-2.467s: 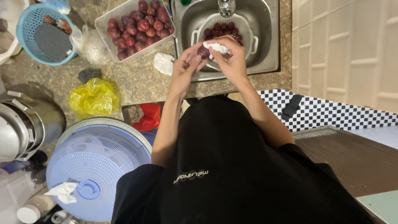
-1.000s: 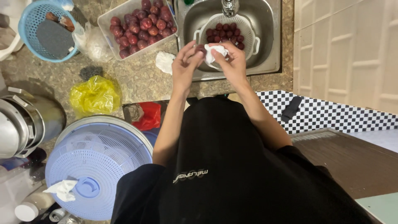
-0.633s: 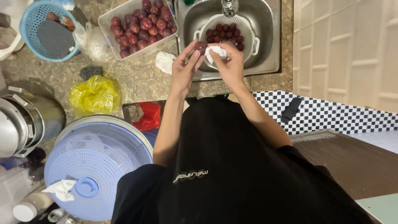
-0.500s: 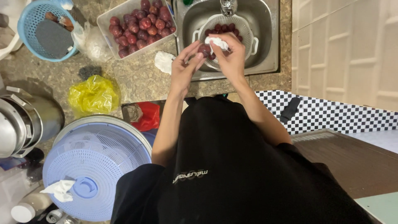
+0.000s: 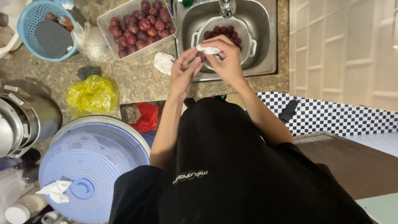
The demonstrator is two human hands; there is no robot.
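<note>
Both my hands meet over the front rim of the steel sink (image 5: 269, 62). My left hand (image 5: 184, 72) pinches a small dark red fruit (image 5: 201, 55) at its fingertips. My right hand (image 5: 226, 58) presses a small white cloth (image 5: 208, 49) against that fruit. Just behind them a white colander (image 5: 244, 29) sits in the sink with several red fruits in it. A clear rectangular tub (image 5: 139, 25) full of the same red fruits stands on the stone counter to the left.
A crumpled white tissue (image 5: 163, 62) lies by the tub. A blue basket (image 5: 45, 29), yellow plastic bag (image 5: 93, 95), red bag (image 5: 147, 116), metal pot (image 5: 20, 124) and a large pale blue strainer lid (image 5: 91, 166) fill the left side. Checkered floor lies on the right.
My hands have stayed at the sink's front edge, shifting slightly toward the colander and back, with the cloth turning around the fruit.
</note>
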